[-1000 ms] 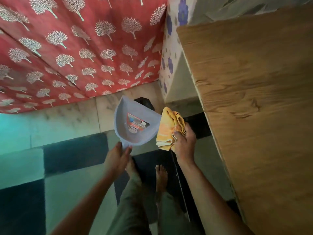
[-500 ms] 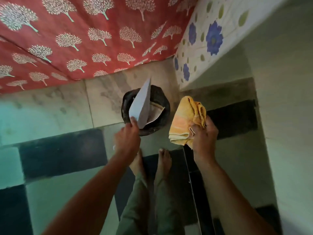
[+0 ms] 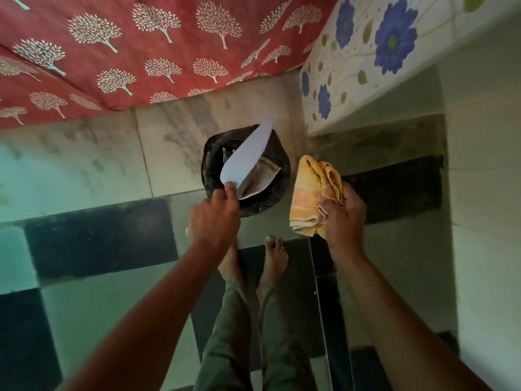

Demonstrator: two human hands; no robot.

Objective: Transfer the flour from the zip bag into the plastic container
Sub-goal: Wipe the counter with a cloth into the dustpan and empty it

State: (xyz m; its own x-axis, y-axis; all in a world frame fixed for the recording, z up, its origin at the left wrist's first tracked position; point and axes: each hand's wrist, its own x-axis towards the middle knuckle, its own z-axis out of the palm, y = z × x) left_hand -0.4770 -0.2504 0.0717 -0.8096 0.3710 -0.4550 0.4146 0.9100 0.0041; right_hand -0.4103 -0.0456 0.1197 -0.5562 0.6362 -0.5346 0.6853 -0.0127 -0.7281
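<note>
Checkered floor tiles filled my view, red tree-print cloth hanging along the far edge. My left hand (image 3: 215, 218) pinched a pale flattened bag (image 3: 245, 158), likely the emptied zip bag, edge-on over a dark bin (image 3: 263, 203) on the floor; my right hand (image 3: 342, 214) gripped a folded yellow cloth (image 3: 307, 193). I judged this the clean-up after pouring (flour presumably transferred already); next the bag needed letting go into the bin. Neither plastic container nor flour was in view, and the bin's contents were hard to make out.
</note>
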